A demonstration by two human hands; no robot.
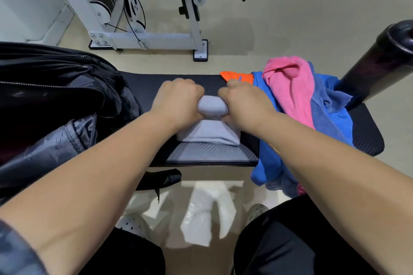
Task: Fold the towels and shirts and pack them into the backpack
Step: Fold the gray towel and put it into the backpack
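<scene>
A pale grey folded towel [210, 131] lies in the middle of the black padded bench [210, 154]. My left hand [178, 100] and my right hand [243, 105] both grip its far fold, fingers curled round the bunched cloth between them. At the left stands the black backpack [51, 91], unzipped, its mouth facing the bench. To the right lies a heap of unfolded cloth: a pink towel [290, 91], a blue shirt [268, 140], a darker blue towel [328, 105] and an orange piece [237, 77].
A white gym machine frame [152, 38] stands on the floor beyond the bench. A black padded roller [380, 60] rises at the right end. A clear plastic bag [201, 212] lies on the floor by my feet.
</scene>
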